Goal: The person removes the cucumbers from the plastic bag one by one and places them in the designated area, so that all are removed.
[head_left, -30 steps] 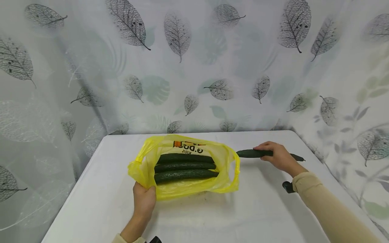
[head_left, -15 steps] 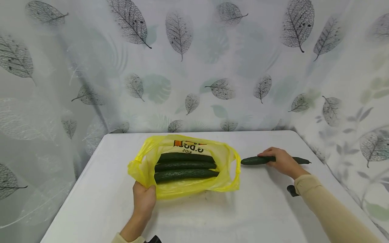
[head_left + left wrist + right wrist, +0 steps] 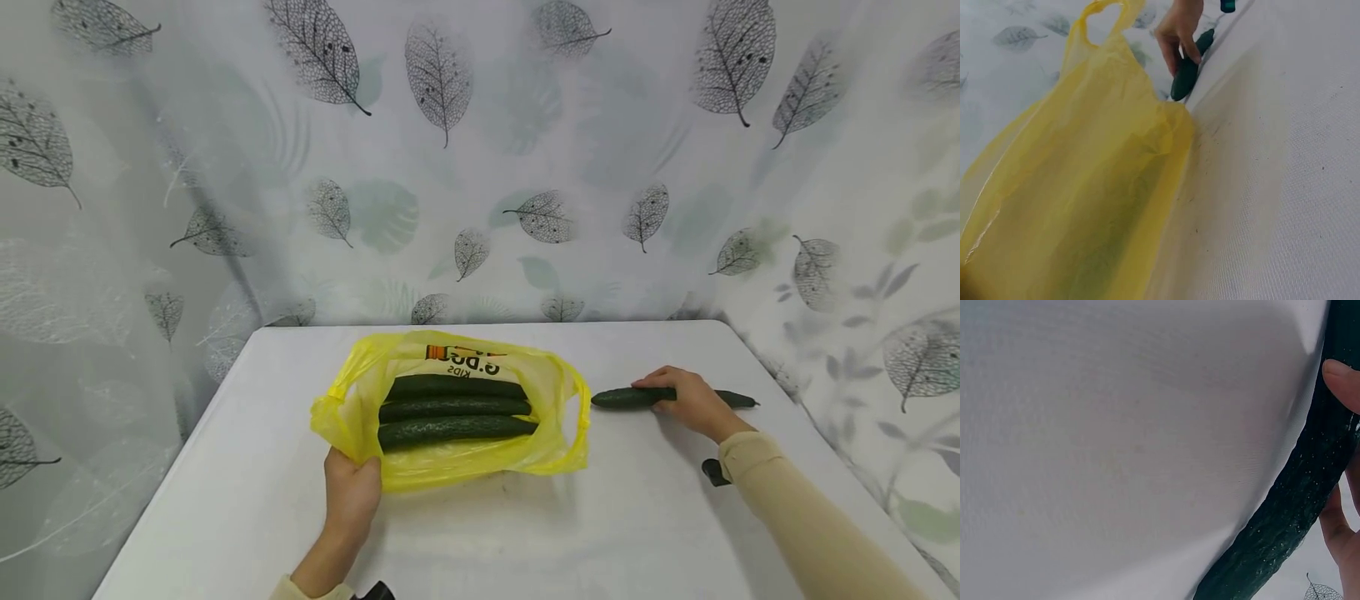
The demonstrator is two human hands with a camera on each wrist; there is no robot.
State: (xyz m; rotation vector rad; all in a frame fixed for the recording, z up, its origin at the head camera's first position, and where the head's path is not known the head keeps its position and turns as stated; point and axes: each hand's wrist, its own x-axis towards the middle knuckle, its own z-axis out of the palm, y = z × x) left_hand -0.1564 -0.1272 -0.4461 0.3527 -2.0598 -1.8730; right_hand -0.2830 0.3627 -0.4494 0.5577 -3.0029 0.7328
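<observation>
A yellow plastic bag (image 3: 480, 479) lies on its side on the table, its mouth toward me. Three dark green cucumbers (image 3: 457, 429) lie stacked inside it. With thumb and fingers my left hand (image 3: 352, 492) grips the bag's near left edge. To the right of the bag, a single cucumber (image 3: 626, 399) lies across the table. My right hand (image 3: 693, 404) holds this cucumber around its middle from above. The thumb (image 3: 1342, 381) shows against the cucumber's skin in the right wrist view. In the left wrist view the bag (image 3: 1085, 187) hides most of its contents.
A white table (image 3: 600, 525) bears everything. Behind it and at both sides hangs a leaf-patterned curtain (image 3: 480, 167). A dark wrist camera (image 3: 714, 472) sits under the right sleeve. The bag's free handle loop (image 3: 581, 429) points right, near the held cucumber's tip.
My right hand and the cucumber have come slightly nearer to me and lower since a second ago. The left hand and bag have stayed nearly still.
</observation>
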